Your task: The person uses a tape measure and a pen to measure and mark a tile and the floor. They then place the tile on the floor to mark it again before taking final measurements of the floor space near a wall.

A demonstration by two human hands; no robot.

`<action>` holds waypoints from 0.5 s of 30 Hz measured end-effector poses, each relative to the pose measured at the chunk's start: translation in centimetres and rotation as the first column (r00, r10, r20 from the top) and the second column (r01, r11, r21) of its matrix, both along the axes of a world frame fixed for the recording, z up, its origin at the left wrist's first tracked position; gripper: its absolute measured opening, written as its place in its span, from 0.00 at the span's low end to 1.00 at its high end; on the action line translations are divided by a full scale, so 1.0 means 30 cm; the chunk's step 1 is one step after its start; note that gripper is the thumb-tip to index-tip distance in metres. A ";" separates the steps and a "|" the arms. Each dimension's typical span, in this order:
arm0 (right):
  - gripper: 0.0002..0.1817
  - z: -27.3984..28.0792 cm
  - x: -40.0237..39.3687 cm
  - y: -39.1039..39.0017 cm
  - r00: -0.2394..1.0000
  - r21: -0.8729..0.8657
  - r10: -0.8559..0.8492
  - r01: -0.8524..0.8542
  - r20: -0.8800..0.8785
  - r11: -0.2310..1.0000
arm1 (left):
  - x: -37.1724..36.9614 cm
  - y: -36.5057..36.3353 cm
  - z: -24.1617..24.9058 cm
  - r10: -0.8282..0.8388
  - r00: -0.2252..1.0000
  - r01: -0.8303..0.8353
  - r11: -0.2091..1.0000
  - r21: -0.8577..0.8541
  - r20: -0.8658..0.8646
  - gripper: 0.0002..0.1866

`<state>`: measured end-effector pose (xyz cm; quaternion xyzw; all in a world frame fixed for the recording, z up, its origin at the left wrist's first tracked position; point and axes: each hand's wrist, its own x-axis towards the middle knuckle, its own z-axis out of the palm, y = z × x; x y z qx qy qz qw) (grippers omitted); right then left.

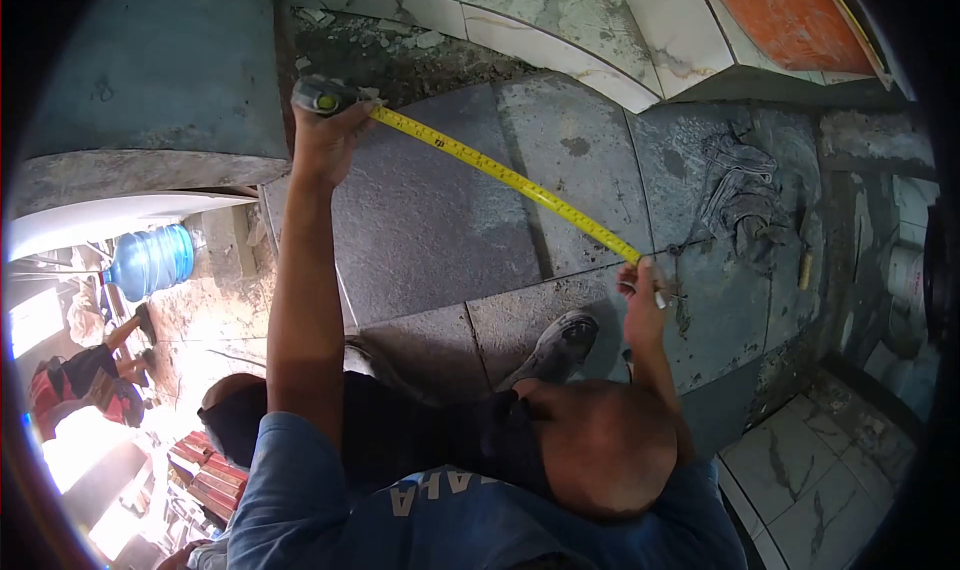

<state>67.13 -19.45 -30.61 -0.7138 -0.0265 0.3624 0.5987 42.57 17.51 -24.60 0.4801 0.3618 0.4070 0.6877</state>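
Observation:
A yellow tape measure blade [500,172] stretches between my two hands above the grey floor tiles, sloping down to the right. My left hand [328,135] is closed round the tape measure's case [318,98], by the rough strip of broken mortar. My right hand [643,295] pinches the blade's other end. A thin white stick, perhaps a pencil or marker [660,299], also pokes out between its fingers. Beneath the blade lies a dark grey floor tile [425,210], next to lighter, dusty tiles [570,140].
A crumpled grey cloth [742,195] lies on the tiles at right, with a wooden-handled tool [805,268] near it. Marble-look steps [560,15] and an orange panel [790,15] border the top. At left are a blue water bottle [155,260] and another person [90,385].

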 end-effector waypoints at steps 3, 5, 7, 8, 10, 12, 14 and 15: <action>0.19 -0.019 -0.083 -0.012 0.981 -0.056 0.175 -0.170 0.088 0.984 | 0.035 0.002 -0.069 0.032 0.992 -0.031 0.999 0.011 -0.124 0.29; 0.18 -0.048 -0.136 -0.022 0.965 -0.021 0.233 -0.232 0.123 0.972 | 0.075 0.007 -0.118 -0.020 0.964 0.041 0.997 0.072 -0.266 0.34; 0.15 -0.092 -0.190 -0.037 0.973 0.030 0.223 -0.226 0.062 0.974 | 0.111 0.018 -0.168 -0.060 0.962 0.078 0.995 0.058 -0.266 0.33; 0.15 -0.116 -0.199 -0.050 0.973 0.024 0.220 -0.222 0.061 0.975 | 0.128 0.024 -0.191 -0.098 0.960 0.114 0.992 0.046 -0.263 0.32; 0.15 -0.166 -0.211 -0.079 0.961 -0.073 0.261 -0.255 0.095 0.964 | 0.155 0.036 -0.225 -0.147 0.950 0.155 0.988 0.007 -0.277 0.32; 0.13 -0.197 -0.195 -0.123 0.908 -0.195 0.364 -0.326 0.209 0.925 | 0.184 0.048 -0.269 -0.203 0.935 0.200 0.979 -0.042 -0.292 0.32; 0.10 -0.212 -0.181 -0.139 0.714 -0.172 0.294 -0.240 0.636 0.955 | 0.205 0.066 -0.317 -0.277 0.928 0.271 0.961 -0.057 -0.248 0.33; 0.10 -0.198 -0.172 -0.138 0.718 -0.182 0.294 -0.232 0.631 0.956 | 0.217 0.073 -0.329 -0.289 0.925 0.280 0.957 -0.069 -0.247 0.33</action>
